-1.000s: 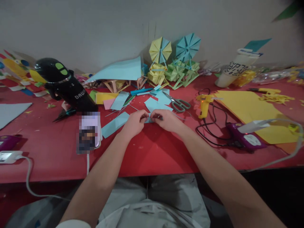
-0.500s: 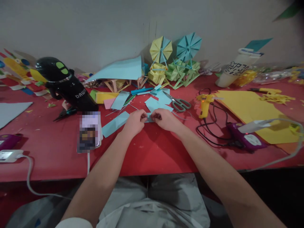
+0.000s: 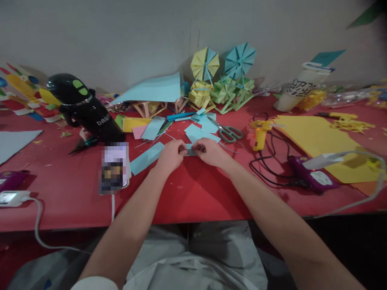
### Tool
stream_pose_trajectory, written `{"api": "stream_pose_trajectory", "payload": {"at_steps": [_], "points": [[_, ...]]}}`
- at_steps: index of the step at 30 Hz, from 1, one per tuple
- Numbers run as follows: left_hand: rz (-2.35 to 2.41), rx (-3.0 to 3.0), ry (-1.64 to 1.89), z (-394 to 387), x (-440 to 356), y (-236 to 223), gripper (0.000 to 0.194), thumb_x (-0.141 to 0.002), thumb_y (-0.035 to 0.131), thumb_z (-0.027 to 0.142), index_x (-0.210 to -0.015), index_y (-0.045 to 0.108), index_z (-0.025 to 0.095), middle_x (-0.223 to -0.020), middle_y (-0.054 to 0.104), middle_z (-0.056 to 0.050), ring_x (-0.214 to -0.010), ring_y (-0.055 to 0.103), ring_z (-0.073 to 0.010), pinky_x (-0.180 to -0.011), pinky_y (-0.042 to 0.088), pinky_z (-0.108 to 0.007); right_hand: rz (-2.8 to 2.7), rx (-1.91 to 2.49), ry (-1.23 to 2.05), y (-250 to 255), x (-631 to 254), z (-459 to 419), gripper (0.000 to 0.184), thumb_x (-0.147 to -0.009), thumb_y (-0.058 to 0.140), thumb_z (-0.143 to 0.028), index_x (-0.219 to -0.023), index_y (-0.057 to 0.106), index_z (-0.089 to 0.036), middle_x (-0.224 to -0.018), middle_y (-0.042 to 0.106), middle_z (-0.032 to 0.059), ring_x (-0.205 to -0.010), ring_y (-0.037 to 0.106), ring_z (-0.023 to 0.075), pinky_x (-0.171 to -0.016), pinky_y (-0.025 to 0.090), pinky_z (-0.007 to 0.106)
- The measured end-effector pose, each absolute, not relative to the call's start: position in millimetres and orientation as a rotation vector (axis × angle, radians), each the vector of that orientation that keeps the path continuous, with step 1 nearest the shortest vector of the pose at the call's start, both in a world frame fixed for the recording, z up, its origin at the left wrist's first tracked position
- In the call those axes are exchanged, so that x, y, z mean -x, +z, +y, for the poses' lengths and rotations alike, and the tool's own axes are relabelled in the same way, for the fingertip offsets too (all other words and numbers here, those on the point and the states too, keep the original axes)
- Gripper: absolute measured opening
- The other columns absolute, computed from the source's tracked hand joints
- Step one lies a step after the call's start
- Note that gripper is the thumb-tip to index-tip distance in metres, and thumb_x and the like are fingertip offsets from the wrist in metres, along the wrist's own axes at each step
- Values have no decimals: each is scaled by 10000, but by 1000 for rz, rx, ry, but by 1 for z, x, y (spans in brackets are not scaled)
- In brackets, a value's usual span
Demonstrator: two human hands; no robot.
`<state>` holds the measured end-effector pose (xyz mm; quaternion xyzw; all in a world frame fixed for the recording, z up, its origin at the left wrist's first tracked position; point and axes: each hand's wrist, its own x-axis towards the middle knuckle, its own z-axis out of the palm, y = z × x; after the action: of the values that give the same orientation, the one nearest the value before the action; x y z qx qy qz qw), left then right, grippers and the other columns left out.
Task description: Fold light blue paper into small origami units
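Note:
A small piece of blue paper (image 3: 190,150) spans the gap between my two hands, low over the red table. My left hand (image 3: 173,155) pinches its left end and my right hand (image 3: 208,151) its right end; fingers cover both ends. Just left of my left hand lies a blue paper strip (image 3: 145,159). Beyond the hands are more blue paper pieces (image 3: 201,133), with grey-handled scissors (image 3: 230,133) beside them on the right.
A phone (image 3: 113,169) and a black bottle (image 3: 93,112) stand left. Folded-paper models (image 3: 223,92) line the wall. To the right are a yellow glue gun (image 3: 260,135) with its cord, a purple power strip (image 3: 314,175), yellow sheets (image 3: 320,141) and a tilted cup (image 3: 299,86).
Both hands keep nearly the same place and grip. The blue paper between them looks slightly tilted and darker than before.

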<state>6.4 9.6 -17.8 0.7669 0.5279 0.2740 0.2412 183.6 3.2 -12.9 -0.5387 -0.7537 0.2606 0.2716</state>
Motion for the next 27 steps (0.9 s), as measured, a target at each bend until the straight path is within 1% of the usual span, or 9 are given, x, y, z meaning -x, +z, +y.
{"api": "stream_pose_trajectory", "payload": {"at_steps": [4,7,10,11,13,16,21,24,27], "points": [[1379,-2204,720,8,-5,-16,121,-782,600,66,-756,620,183,-780,601,-22,-718,547,-154,-688,422,-292,-2153,1406,539,-11,-185,0,207,-730,553,-27,-773,705,-160,-862,627,69,-707,568,144,-704,469,279],[1341,-2335,662,6,-5,-13,143,-817,555,74,-792,648,180,-821,599,-37,-766,564,-171,-724,438,-310,-2293,1362,446,-8,-188,-4,192,-747,570,-57,-742,723,-172,-894,629,79,-767,584,170,-740,467,300],[1284,-2439,606,2,-4,-9,195,-854,507,85,-850,675,183,-881,610,-53,-835,586,-187,-780,457,-325,-2391,1359,353,-9,-192,-5,114,-774,650,-164,-803,754,-202,-965,630,88,-868,589,214,-780,460,334],[1261,-2450,594,1,-3,-8,192,-864,509,102,-872,683,185,-904,616,-56,-854,593,-189,-798,463,-329,-2402,1360,342,-10,-194,-5,101,-784,673,-211,-834,761,-214,-992,631,89,-894,586,225,-789,458,344],[1232,-2427,596,0,-1,-6,145,-862,561,156,-906,695,187,-951,630,-58,-880,606,-192,-821,473,-330,-2415,1335,359,-13,-196,-1,116,-831,657,-245,-865,766,-225,-1014,640,87,-931,581,231,-814,452,354],[1231,-2375,596,0,1,-4,121,-836,621,191,-915,712,196,-984,652,-50,-882,621,-189,-822,483,-323,-2432,1258,382,-15,-199,4,140,-867,625,-214,-880,764,-221,-1011,660,80,-943,579,220,-864,442,358],[1237,-2417,588,2,-1,-2,179,-876,556,164,-903,728,204,-942,677,-48,-886,633,-187,-840,482,-321,-2431,1221,374,-13,-199,6,210,-898,546,-162,-958,743,-198,-959,689,84,-929,598,215,-833,452,336],[1249,-2433,606,2,-2,-1,228,-902,507,164,-956,725,203,-910,677,-52,-859,631,-183,-812,484,-313,-2390,1206,372,-14,-198,6,242,-912,493,-138,-976,719,-198,-960,708,75,-923,608,208,-827,450,325],[1266,-2416,621,3,-1,-4,215,-876,552,176,-1018,712,201,-927,680,-54,-842,628,-183,-773,487,-304,-2350,1213,367,-16,-197,7,241,-913,476,-130,-980,700,-187,-974,714,81,-927,610,208,-830,448,326]]}}
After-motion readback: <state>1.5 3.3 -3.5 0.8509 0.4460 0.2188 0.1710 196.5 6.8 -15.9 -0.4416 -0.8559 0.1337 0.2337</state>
